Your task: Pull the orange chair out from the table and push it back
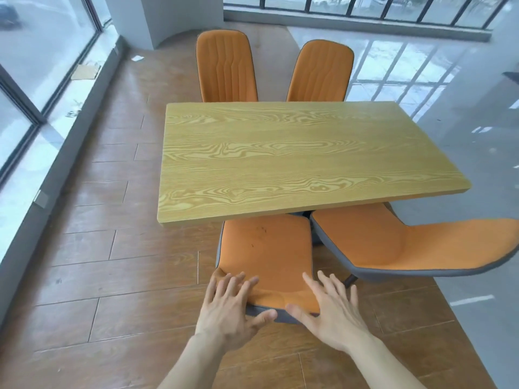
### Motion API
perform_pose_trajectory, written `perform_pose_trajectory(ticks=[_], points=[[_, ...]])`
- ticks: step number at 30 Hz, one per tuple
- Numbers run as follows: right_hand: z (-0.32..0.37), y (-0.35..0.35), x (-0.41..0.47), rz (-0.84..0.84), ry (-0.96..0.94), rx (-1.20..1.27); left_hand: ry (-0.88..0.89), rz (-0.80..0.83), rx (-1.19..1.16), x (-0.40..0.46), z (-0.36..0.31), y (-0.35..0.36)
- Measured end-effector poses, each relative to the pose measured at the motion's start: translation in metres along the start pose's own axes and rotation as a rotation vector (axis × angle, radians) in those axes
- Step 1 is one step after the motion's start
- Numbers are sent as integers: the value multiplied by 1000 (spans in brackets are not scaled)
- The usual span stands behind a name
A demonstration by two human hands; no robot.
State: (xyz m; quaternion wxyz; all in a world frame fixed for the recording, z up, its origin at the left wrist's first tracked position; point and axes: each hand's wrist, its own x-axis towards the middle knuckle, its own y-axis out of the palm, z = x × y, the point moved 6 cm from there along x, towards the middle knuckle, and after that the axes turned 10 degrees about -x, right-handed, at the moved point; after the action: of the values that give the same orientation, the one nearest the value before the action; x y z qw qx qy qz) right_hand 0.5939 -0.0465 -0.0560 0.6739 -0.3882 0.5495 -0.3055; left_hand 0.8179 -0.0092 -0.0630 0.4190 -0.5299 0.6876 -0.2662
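An orange chair with grey edging stands at the near side of the wooden table, its seat partly tucked under the tabletop. The top of its backrest is right below me. My left hand lies over the left part of that backrest top, fingers spread, thumb on the grey back face. My right hand rests on the right part in the same way, fingers apart. Neither hand is closed around the backrest.
A second orange chair sits to the right, angled away from the table. Another two orange chairs stand at the far side. Glass walls run along the left. Wooden floor surrounds the table; grey tiles lie at the right.
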Motion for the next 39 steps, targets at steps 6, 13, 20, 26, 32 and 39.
perform_pose_trajectory(ticks=[6, 13, 20, 26, 32, 39], points=[[153, -70, 27, -184, -101, 10, -5, -119, -8, -2, 88, -133], [337, -141, 106, -260, -259, -47, -120, -364, 39, 5, 236, -298], [487, -213, 235, -339, -388, -65, -215, -466, 58, 66, 356, -416], [589, -304, 375, -356, -447, -32, -268, -543, 84, 166, 441, -543], [652, -414, 495, -419, -452, -28, -226, -640, 115, 274, 488, -669], [708, -500, 630, -452, -408, -59, -167, -643, 97, 418, 555, -758]])
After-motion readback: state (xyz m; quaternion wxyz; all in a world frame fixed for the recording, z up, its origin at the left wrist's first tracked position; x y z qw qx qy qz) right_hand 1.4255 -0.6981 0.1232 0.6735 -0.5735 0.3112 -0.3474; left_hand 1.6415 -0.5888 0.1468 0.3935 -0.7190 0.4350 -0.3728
